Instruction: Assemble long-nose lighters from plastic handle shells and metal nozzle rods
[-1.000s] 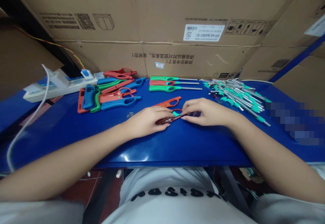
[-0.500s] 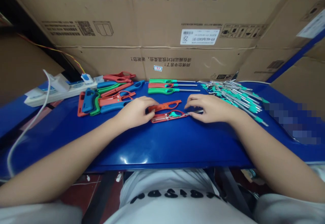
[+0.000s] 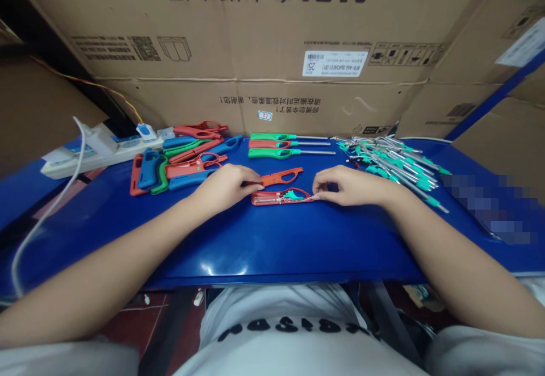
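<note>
In front of me on the blue table lies an open red lighter handle half [image 3: 268, 200], with a teal trigger part [image 3: 293, 195], thin wires and a clear tube-like part inside. Just behind it is a matching orange-red lighter handle half [image 3: 279, 179]. My left hand [image 3: 225, 187] pinches that rear half at its left end. The fingers of my right hand [image 3: 353, 186] are closed at the right tip of the open red half, where the wires run out. My right hand hides whatever extends beyond that tip.
Three assembled lighters [image 3: 272, 144] lie in a row at the back. Loose coloured handle halves [image 3: 187, 177] are heaped at left, beside a white power strip [image 3: 114, 151]. Metal tubes with teal parts [image 3: 400, 163] are piled at right. A cardboard sheet [image 3: 238, 63] stands behind.
My right thumb and fingers have closed at the open half's tip; the metal tube seen between them earlier is now hidden. My left thumb has moved up toward the rear half.
</note>
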Available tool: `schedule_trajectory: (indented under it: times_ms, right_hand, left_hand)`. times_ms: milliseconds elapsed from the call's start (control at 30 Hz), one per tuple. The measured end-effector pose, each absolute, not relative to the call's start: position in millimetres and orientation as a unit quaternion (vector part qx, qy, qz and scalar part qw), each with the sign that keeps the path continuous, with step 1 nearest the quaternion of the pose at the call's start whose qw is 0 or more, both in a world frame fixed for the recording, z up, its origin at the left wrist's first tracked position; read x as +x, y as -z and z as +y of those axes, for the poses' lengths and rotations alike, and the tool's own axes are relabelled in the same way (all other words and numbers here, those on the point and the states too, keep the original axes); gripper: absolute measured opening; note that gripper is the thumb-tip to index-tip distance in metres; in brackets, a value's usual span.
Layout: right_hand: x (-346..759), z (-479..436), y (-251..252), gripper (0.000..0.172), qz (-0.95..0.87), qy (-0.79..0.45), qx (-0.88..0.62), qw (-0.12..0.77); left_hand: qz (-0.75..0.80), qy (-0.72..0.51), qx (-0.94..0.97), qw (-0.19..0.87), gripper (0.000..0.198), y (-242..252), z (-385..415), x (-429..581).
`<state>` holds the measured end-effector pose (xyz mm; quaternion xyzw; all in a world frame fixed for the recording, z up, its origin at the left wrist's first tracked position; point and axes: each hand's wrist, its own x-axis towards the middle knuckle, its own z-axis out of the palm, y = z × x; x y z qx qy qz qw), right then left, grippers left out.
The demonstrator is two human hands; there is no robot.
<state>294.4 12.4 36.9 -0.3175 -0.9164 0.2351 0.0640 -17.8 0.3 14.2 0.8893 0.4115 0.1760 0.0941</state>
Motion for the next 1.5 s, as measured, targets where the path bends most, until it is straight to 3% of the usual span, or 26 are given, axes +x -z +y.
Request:
schedule_trajectory:
  times_ms: [233, 300, 367, 467, 633, 733, 967, 1500]
  right_hand:
    - [295, 14, -32, 0.018, -0.921, -0.228, -0.308, 0.070]
    - [293, 14, -29, 0.021, -0.932, -0.187, -0.288, 0.119]
    - [289, 13, -27, 0.033, -0.933, -0.120, -0.280, 0.190]
    - [283, 12, -23, 0.049, -0.927, -0.041, -0.277, 0.251]
    - [277, 11, -19, 0.046, -0.939, -0.039, -0.242, 0.243]
    - [277, 12, -15, 0.046, -0.938, -0.047, -0.241, 0.243]
    - [271, 9, -11, 0.038, -0.935, -0.102, -0.262, 0.215]
    - [268, 9, -1, 0.051, -0.935, -0.120, -0.298, 0.147]
  left_hand:
    - [0.458, -0.134, 0.878, 0.042, 0.026, -14, -1, -21]
    - [0.462, -0.151, 0.873, 0.043, 0.028, -17, -3, -19]
    - [0.457, -0.192, 0.866, 0.058, 0.031, -20, -8, -14]
    - [0.445, -0.259, 0.848, 0.125, 0.033, -25, -16, -6]
    - [0.430, -0.289, 0.800, 0.303, 0.039, -22, -22, 2]
    - [0.428, -0.298, 0.780, 0.346, 0.043, -19, -21, 2]
    - [0.353, -0.264, 0.886, 0.145, 0.036, -24, -25, 0]
    - [0.399, -0.142, 0.895, 0.139, 0.028, -24, -26, -1]
